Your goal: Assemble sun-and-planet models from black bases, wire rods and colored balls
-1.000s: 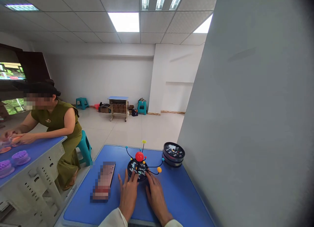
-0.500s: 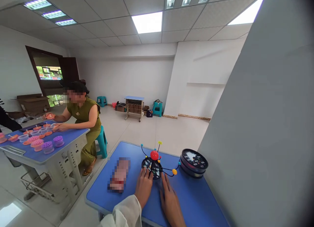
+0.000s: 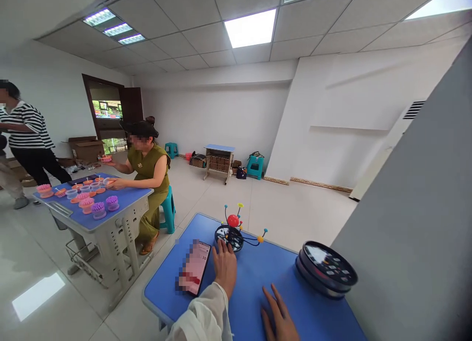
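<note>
My left hand [image 3: 225, 267], in a white sleeve, reaches to the near edge of a round black-rimmed disc [image 3: 235, 243] on the blue desk. Its fingers are stretched out and their tips touch or overlap the disc. Thin dark stalks rise from the disc, tipped with small blue, yellow and orange balls. A larger red ball [image 3: 233, 220] sits at its far side. My right hand [image 3: 279, 317] is spread low over the desk, apart from the disc and holding nothing. To its right stands a stack of similar round black discs [image 3: 328, 269], the top one showing small pale squares.
A phone [image 3: 197, 269] lies left of my left hand on the blue desk [image 3: 254, 287]. A grey partition [image 3: 413, 223] borders the right. At another desk [image 3: 142, 197] with pink and purple brushes, a seated person [image 3: 147, 184] works; a person in stripes [image 3: 27, 129] stands behind.
My right hand has come away from the disc toward the near right. The disc now sits farther from me, with my left hand still at it. The view has turned left.
</note>
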`<state>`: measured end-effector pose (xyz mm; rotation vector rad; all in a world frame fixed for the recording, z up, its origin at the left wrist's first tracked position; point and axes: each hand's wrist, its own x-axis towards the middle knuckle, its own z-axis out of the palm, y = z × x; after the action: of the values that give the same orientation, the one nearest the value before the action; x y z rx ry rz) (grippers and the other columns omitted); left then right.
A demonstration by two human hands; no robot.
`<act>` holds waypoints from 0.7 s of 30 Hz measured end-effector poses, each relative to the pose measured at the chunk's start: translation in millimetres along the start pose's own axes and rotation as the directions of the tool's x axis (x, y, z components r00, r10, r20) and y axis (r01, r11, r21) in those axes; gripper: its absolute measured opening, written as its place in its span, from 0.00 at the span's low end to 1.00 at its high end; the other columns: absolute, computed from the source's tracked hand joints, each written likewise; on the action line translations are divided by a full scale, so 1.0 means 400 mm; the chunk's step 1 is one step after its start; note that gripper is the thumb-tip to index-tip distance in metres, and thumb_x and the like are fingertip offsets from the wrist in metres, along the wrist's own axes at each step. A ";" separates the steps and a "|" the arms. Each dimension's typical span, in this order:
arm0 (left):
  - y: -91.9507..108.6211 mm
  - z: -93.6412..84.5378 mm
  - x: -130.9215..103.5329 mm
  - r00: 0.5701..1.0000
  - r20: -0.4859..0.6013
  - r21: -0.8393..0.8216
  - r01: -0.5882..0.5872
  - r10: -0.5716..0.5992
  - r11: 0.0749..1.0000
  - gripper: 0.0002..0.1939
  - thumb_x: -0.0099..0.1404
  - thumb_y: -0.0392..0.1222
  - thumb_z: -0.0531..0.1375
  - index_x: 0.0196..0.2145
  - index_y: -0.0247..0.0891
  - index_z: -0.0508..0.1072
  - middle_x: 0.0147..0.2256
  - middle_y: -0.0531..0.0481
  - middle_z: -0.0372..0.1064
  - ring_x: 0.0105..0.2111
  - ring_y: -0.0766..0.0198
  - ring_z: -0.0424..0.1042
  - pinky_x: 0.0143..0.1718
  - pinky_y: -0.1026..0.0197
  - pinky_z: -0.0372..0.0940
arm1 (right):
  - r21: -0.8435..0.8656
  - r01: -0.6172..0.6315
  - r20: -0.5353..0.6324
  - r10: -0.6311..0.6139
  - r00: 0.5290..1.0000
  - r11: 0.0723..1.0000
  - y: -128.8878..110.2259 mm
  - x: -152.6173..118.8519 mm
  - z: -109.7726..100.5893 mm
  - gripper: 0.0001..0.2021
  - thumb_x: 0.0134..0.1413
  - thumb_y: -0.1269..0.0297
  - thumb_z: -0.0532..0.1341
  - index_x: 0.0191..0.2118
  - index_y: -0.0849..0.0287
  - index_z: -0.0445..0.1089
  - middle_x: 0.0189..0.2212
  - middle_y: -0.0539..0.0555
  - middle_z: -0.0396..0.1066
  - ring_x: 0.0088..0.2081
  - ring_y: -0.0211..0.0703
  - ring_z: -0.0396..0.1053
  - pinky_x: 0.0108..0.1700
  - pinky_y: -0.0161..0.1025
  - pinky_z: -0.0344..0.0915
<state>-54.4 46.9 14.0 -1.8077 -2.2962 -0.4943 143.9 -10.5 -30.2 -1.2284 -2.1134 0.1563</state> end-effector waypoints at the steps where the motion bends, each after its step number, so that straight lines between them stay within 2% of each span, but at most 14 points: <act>1: -0.002 0.007 0.005 1.000 -0.005 0.009 0.020 -0.020 1.000 0.25 0.64 0.26 0.50 0.57 0.31 0.69 0.56 0.29 0.67 0.60 0.41 0.61 0.55 0.35 0.60 | -0.003 0.008 0.006 -0.008 1.000 1.000 0.006 0.000 0.003 0.20 0.62 0.57 0.50 0.57 0.51 0.65 0.60 0.59 0.63 0.54 0.53 0.70 0.51 0.48 0.72; 5: -0.006 0.031 0.014 0.998 -0.023 0.037 0.065 -0.064 0.997 0.27 0.64 0.29 0.52 0.62 0.27 0.62 0.59 0.25 0.62 0.61 0.38 0.59 0.57 0.33 0.55 | -0.040 0.039 0.022 -0.038 0.999 0.998 0.014 -0.002 0.010 0.20 0.62 0.58 0.49 0.55 0.53 0.67 0.60 0.60 0.64 0.53 0.53 0.71 0.50 0.47 0.72; 9: -0.009 0.035 0.003 0.998 -0.044 0.049 0.037 -0.035 0.998 0.32 0.65 0.37 0.57 0.65 0.39 0.55 0.63 0.31 0.58 0.62 0.37 0.56 0.59 0.30 0.50 | -0.124 0.040 -0.021 -0.043 0.999 0.991 0.003 0.016 -0.032 0.20 0.61 0.60 0.49 0.55 0.51 0.67 0.59 0.60 0.65 0.53 0.54 0.71 0.49 0.51 0.71; 11: -0.012 0.033 -0.005 0.999 -0.053 0.047 -0.001 0.003 0.999 0.33 0.64 0.42 0.59 0.65 0.43 0.56 0.64 0.34 0.56 0.64 0.39 0.54 0.60 0.31 0.48 | -0.205 -0.054 -0.127 0.028 0.991 0.977 0.008 0.043 -0.080 0.20 0.60 0.58 0.49 0.56 0.50 0.66 0.59 0.60 0.64 0.53 0.57 0.70 0.51 0.56 0.68; 12: -0.013 0.032 -0.009 0.998 -0.057 0.043 -0.022 0.024 0.999 0.33 0.64 0.45 0.60 0.65 0.44 0.57 0.64 0.36 0.56 0.64 0.40 0.53 0.61 0.33 0.47 | -0.242 -0.139 -0.209 0.089 0.974 0.960 0.016 0.061 -0.109 0.21 0.60 0.57 0.49 0.57 0.50 0.65 0.61 0.61 0.62 0.53 0.59 0.70 0.51 0.59 0.66; 16: -0.008 0.037 -0.016 0.996 -0.062 0.022 -0.063 0.064 0.998 0.31 0.63 0.48 0.61 0.63 0.41 0.61 0.64 0.38 0.57 0.66 0.44 0.49 0.63 0.39 0.47 | -0.240 -0.401 -0.418 0.278 0.865 0.884 0.083 0.134 -0.216 0.30 0.59 0.48 0.49 0.61 0.60 0.61 0.63 0.71 0.55 0.59 0.70 0.60 0.52 0.65 0.61; 19: -0.002 0.044 -0.017 0.997 -0.068 -0.007 -0.035 0.034 0.999 0.32 0.62 0.45 0.62 0.62 0.36 0.62 0.64 0.34 0.57 0.65 0.39 0.49 0.62 0.36 0.47 | -0.223 -0.504 -0.420 0.384 0.822 0.834 0.139 0.157 -0.259 0.34 0.57 0.43 0.49 0.61 0.63 0.60 0.62 0.74 0.55 0.61 0.73 0.57 0.54 0.68 0.57; 21: -0.002 0.048 -0.015 0.997 -0.074 -0.033 -0.013 0.010 0.999 0.33 0.62 0.44 0.62 0.63 0.34 0.61 0.64 0.32 0.55 0.65 0.38 0.49 0.62 0.35 0.47 | -0.224 -0.534 -0.384 0.430 0.817 0.815 0.168 0.157 -0.269 0.34 0.57 0.42 0.48 0.61 0.62 0.61 0.60 0.74 0.58 0.59 0.73 0.59 0.52 0.68 0.57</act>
<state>-52.4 48.3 -6.1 -1.7855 -2.2408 -0.5905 237.5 52.8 54.9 -1.8496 -1.5417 -0.1659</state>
